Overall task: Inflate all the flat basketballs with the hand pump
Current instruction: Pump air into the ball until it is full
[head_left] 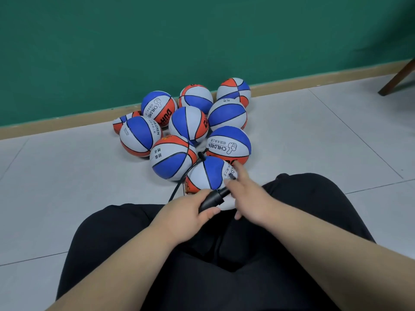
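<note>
Left hand (188, 213) around pump (211, 200)

The basketballs (188, 125) have a matt, rubber-like skin with thin black seams. The pump (212, 199) is black plastic with a slight sheen, its hose (178, 187) thin and dull. The floor tiles (314, 135) look smooth and faintly glossy; the wall (157, 41) is matt green, the trousers (224, 277) matt black cloth, the chair leg (396, 79) dark wood

Soft, even light falls from above, leaving faint shadows under the blue, white and orange basketballs (188, 124) on the pale grey tiled floor (314, 131). The tan skirting board (314, 83) bows with wide-angle distortion. The right hand (251, 198) is slightly motion-blurred; the black trousers (224, 277) lose detail.
</note>
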